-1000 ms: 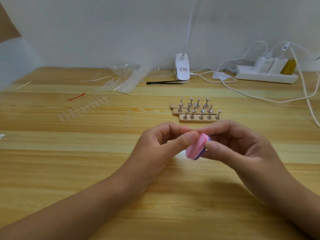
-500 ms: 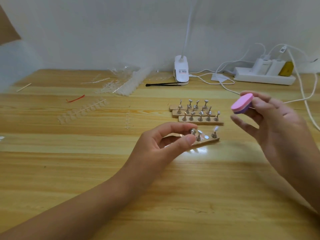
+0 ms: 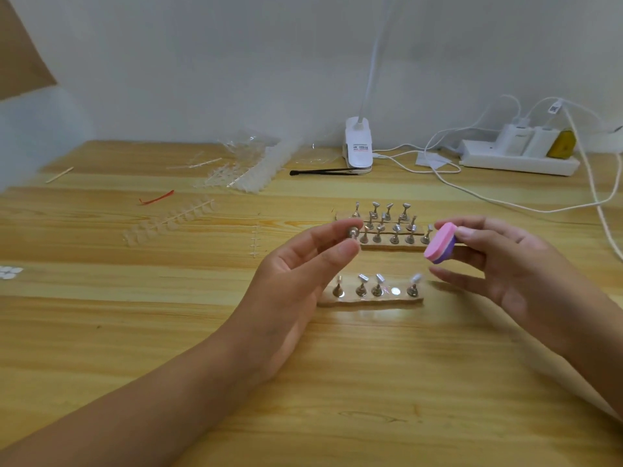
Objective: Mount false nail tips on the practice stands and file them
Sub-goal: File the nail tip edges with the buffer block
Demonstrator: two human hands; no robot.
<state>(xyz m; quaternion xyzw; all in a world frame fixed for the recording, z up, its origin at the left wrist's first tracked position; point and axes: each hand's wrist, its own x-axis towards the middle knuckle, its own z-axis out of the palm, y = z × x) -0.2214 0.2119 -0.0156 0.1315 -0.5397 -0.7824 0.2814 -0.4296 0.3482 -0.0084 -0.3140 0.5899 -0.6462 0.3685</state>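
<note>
My left hand (image 3: 303,264) pinches a small metal practice stand (image 3: 352,232) between thumb and forefinger, lifted above the table. My right hand (image 3: 505,274) holds a pink and purple buffer block (image 3: 440,243) at its fingertips, to the right of that stand. Below both hands a wooden base strip (image 3: 371,301) lies on the table with several metal stands on it and one bare magnet spot (image 3: 395,291). Whether the stands carry nail tips is too small to tell. Three more base strips with stands (image 3: 387,224) lie behind my hands.
Clear nail tip strips (image 3: 168,220) and a plastic bag of tips (image 3: 249,173) lie at the back left. A white clip lamp (image 3: 359,148), black tweezers (image 3: 323,171), a power strip (image 3: 519,160) and white cables (image 3: 505,203) occupy the back right. A red strip (image 3: 156,198) lies left.
My hands separated from the buffer block. My left hand lifted one stand off the near base strip and raised it. My right hand swung right, then lowered the block toward the stand.
</note>
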